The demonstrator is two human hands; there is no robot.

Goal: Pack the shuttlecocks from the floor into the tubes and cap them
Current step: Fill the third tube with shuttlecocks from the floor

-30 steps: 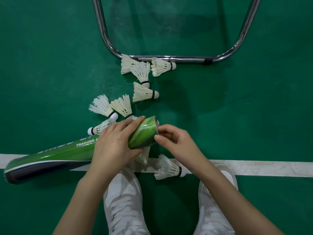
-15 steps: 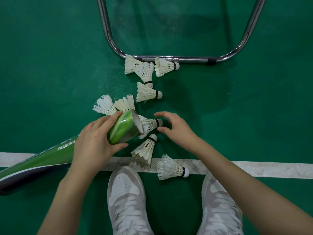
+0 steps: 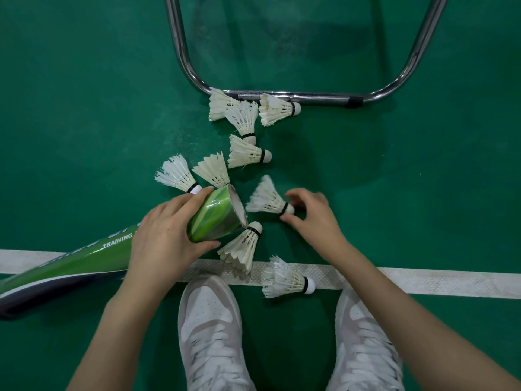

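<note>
My left hand [image 3: 166,235] grips a long green tube [image 3: 214,221] near its open mouth, which points right; the tube slants down to the lower left. My right hand [image 3: 313,218] pinches the cork end of a white shuttlecock [image 3: 266,200] lying just right of the tube mouth, feathers toward the tube. Several other shuttlecocks lie on the green floor: one [image 3: 242,246] below the tube mouth, one [image 3: 284,279] on the white line, two [image 3: 176,174] above the tube, and a cluster [image 3: 245,115] by the metal frame.
A bent chrome tube frame [image 3: 296,95] rests on the floor at the top. A white court line [image 3: 423,280] crosses the floor. My two white shoes [image 3: 211,328] stand below the line.
The shuttlecock has come out of the tube mouth and now lies to its right, turned. My right hand moved onto its cork end. The tube has shifted slightly left.
</note>
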